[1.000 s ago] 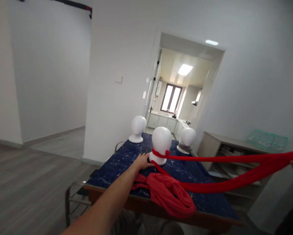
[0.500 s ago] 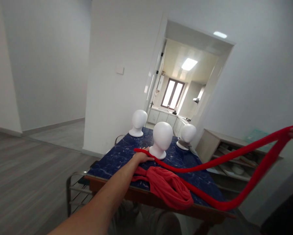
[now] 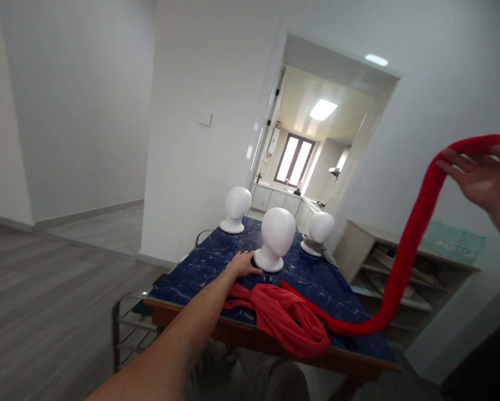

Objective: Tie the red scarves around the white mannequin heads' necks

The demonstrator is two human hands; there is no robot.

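Observation:
Three white mannequin heads stand on a dark blue marbled table (image 3: 199,273). My left hand (image 3: 243,264) rests flat on the table against the base of the nearest mannequin head (image 3: 277,236). My right hand (image 3: 481,178) is raised high at the right, with a long red scarf (image 3: 404,262) draped over its fingers. The scarf hangs down in a curve to the table's right front part and its loose end lies near the head's base. A second bunched red scarf (image 3: 289,320) lies at the table's front edge.
Two more mannequin heads, one at the back left (image 3: 236,209) and one at the back right (image 3: 320,231). A low wooden shelf unit (image 3: 383,262) stands right of the table. A metal chair frame (image 3: 126,334) stands at the front left. Behind is a doorway to a kitchen (image 3: 304,161).
The scarf, looped around the nearest head's neck a second ago, has come off it. My right hand has lifted it up and inward. My left hand has stayed at the head's base.

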